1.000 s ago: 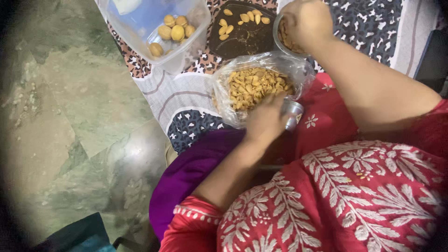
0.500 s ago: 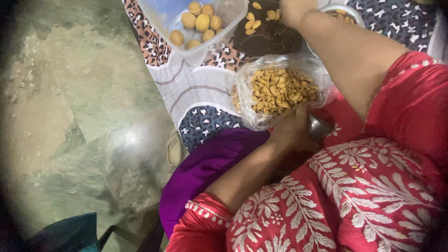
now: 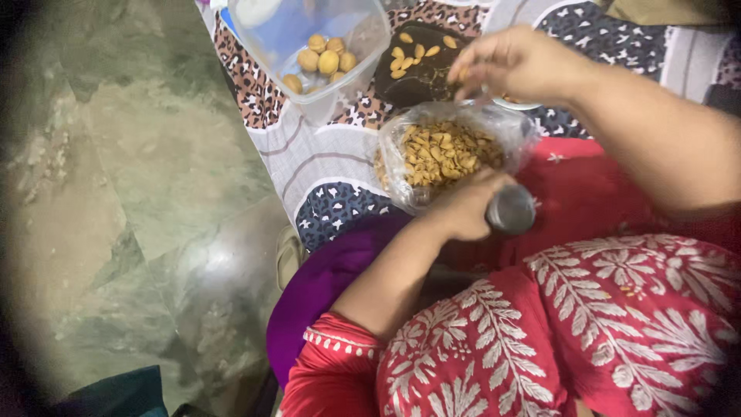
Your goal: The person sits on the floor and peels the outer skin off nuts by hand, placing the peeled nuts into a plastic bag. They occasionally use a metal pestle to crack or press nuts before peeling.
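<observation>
While your left hand [image 3: 463,207] grips the round steel tool [image 3: 510,209] just below the clear plastic bag of yellow shell pieces [image 3: 444,154], your right hand [image 3: 519,63] hovers above that bag, fingers pinched, perhaps on a kernel I cannot make out.

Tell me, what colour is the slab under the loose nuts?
Dark brown slab, seen from the head view.

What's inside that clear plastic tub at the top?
The clear tub holds a few round tan nuts in one corner. Its far end is cut off by the picture's edge.
</observation>
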